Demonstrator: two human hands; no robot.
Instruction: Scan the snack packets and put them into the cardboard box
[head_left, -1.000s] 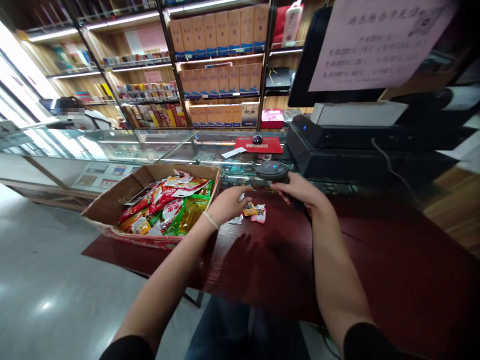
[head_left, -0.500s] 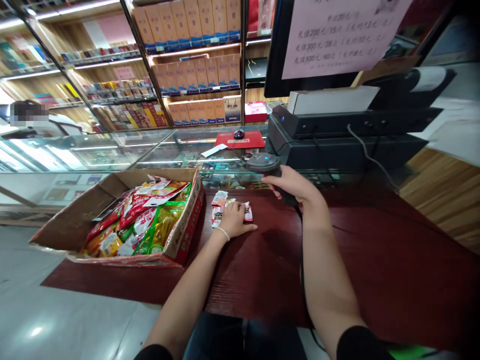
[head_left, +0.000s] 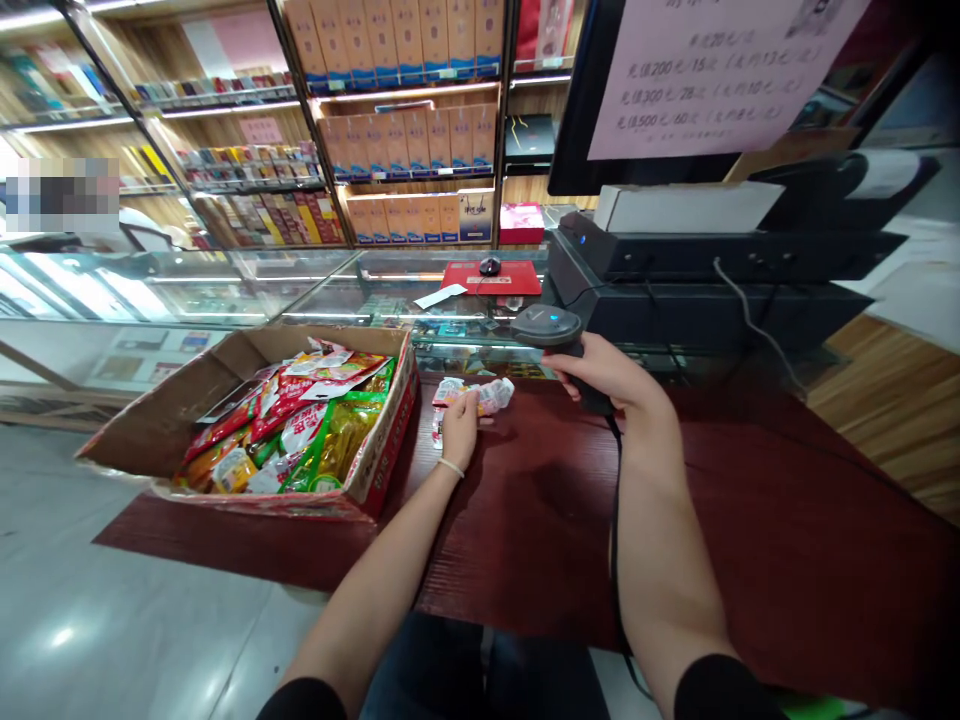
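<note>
My left hand (head_left: 460, 430) is closed on a small snack packet (head_left: 495, 396), its clear and pink wrapper sticking out to the right of my fingers. Another small white and pink packet (head_left: 438, 428) lies on the dark red wooden counter (head_left: 540, 540), partly hidden behind that hand. My right hand (head_left: 600, 372) grips a black handheld barcode scanner (head_left: 547, 325) by its handle. The scanner's head points left, above the far edge of the wood, with a blue light on top. Its cable runs down along my right forearm.
At the left stands an open cardboard box (head_left: 382, 450) full of snack bags (head_left: 300, 415). Beyond are a glass display case (head_left: 390, 265), a mouse (head_left: 490, 266) on a red mat and a monitor (head_left: 574, 110) with a pink notice. Another person is at the far left.
My left hand, lying over the packets before, has closed on one and turned it up from the counter. The right hand still holds the scanner; the whole view has shifted slightly.
</note>
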